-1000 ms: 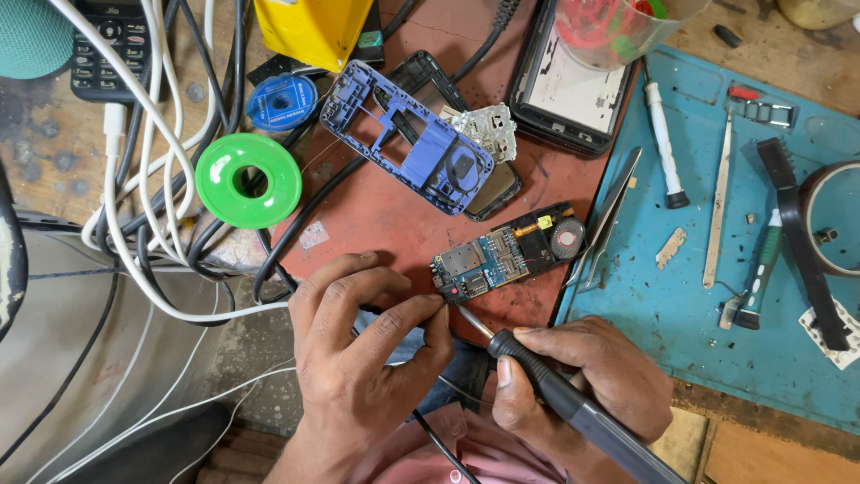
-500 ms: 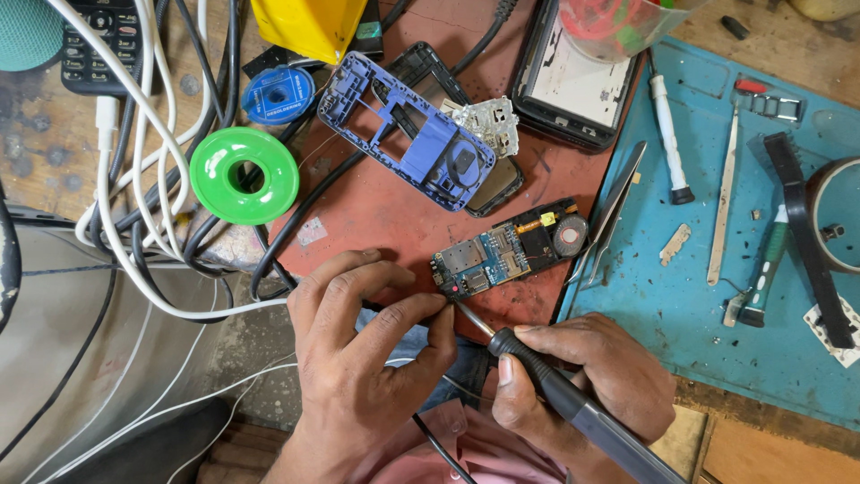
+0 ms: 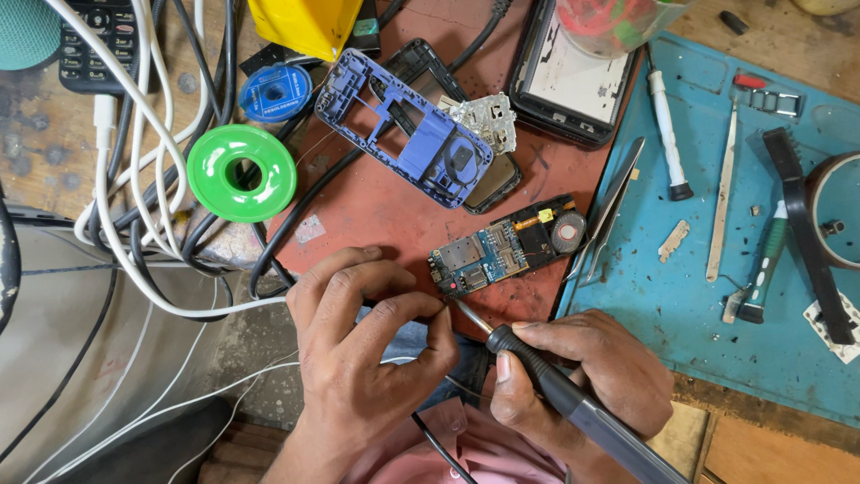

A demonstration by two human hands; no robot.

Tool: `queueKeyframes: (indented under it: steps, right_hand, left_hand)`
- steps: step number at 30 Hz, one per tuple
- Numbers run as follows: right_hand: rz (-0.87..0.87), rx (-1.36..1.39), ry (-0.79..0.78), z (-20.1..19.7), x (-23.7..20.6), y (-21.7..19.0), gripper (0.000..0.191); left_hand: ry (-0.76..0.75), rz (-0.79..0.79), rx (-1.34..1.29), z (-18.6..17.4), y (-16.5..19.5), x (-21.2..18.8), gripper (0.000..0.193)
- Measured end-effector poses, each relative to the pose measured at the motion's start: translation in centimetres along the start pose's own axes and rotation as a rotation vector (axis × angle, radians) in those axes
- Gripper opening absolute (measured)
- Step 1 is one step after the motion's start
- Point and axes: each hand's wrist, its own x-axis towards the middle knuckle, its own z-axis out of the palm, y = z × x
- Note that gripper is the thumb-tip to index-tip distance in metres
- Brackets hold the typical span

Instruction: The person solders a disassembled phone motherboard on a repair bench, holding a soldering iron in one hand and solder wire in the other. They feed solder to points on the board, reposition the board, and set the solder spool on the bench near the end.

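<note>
Soldering iron (image 3: pixel 573 408): dark grip with grey handle, thin metal tip; lies slanted, tip pointing up-left, touching the lower left corner of the circuit board
Phone circuit board (image 3: pixel 506 248): small, blue and black, with metal shields, a round grey part at its right end; lies flat and a little tilted on the red mat, just beside the blue mat

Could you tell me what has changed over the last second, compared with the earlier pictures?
Nothing visibly changed. The right hand still holds the soldering iron with its tip at the corner of the circuit board, the left hand stays pinched beside it, and the blue phone frame and green spool lie unmoved.
</note>
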Motion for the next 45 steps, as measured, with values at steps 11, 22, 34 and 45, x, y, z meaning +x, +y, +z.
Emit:
queueKeyframes:
  steps: [11, 22, 34, 45]
  right_hand:
    - [0.028, 0.035, 0.027, 0.02, -0.11, 0.0, 0.025]
    - [0.058, -0.007, 0.081, 0.58, -0.25, 0.3, 0.025]
    - [0.068, -0.035, 0.084, 0.64, -0.2, 0.04, 0.024]
    - [0.029, -0.034, 0.049, 0.41, -0.13, 0.0, 0.023]
  left_hand:
    - [-0.035, -0.043, -0.007, -0.3, 0.41, 0.25, 0.027]
    - [-0.049, -0.051, -0.017, -0.36, 0.32, 0.29, 0.027]
    - [-0.044, -0.036, -0.024, -0.3, 0.11, 0.21, 0.027]
    - [-0.019, 0.017, -0.026, 0.01, -0.45, -0.08, 0.029]
